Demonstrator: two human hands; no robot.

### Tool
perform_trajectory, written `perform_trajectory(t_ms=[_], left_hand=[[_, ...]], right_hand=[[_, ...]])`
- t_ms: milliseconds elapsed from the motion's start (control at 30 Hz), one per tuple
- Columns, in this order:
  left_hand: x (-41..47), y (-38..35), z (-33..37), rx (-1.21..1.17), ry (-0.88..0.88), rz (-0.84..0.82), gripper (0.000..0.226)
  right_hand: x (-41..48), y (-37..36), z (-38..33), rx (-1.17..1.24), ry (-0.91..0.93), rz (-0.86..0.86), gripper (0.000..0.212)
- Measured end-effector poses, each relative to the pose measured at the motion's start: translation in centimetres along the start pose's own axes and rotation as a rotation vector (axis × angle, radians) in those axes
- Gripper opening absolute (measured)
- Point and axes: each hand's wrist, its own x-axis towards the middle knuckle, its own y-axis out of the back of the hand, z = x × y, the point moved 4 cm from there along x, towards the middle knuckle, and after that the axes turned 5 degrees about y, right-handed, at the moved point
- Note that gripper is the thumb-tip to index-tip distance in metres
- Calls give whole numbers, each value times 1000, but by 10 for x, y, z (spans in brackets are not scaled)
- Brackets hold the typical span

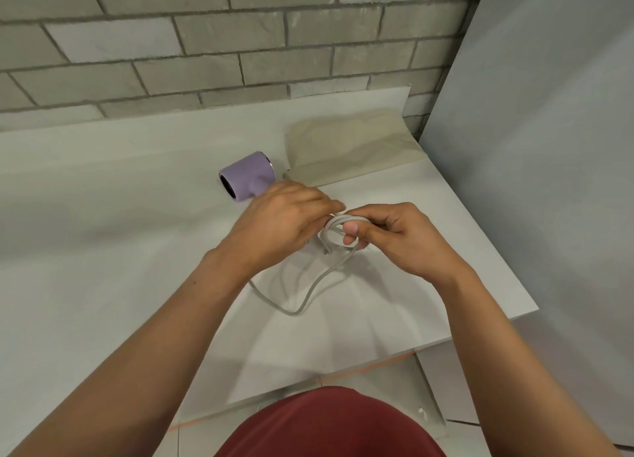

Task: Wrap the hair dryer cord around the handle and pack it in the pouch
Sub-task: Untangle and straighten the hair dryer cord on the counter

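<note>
So, the hair dryer (247,176) is a small lilac one with a short, fat barrel, a dark opening at the front end and a thin shiny ring at the back. It's lying on its side on the white counter (103,233), front end pointing toward the left. You can only see where the handle starts, because the left hand (281,216) sits right over it with the grip curled down around it.

The cord (336,222) is pale grey and fairly thick. A few loops of it are bunched up between the 2 hands, and the right hand (394,237) has its grip pinched on those loops, thumb on top. The rest of the cord droops down in 1 long slack loop that lies on the counter, closer to the person.

The pouch (350,147) is a plain beige fabric one, lying flat and a bit wrinkled at the back of the counter, just beside the dryer's back end and close to the grey brick wall (206,44).
</note>
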Motion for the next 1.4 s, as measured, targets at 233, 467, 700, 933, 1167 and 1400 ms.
perform_trajectory(t_ms=[233,467,700,933,1167,1400], left_hand=[[-2,14,2,-43,271,322,24],[-17,14,-14,-557,779,362,20],[-19,5,-26,-211,547,137,51],[-1,-1,3,21,65,52,34],[-3,15,7,-132,346,326,20],[-18,27,-11,-689,816,482,20]], right_hand=[[-3,7,5,86,-38,57,16],[0,7,11,5,-28,116,15],[-2,4,9,3,-35,47,15],[0,2,5,6,-3,24,15],[-1,9,9,93,-15,128,15],[-5,6,25,108,-80,133,16]])
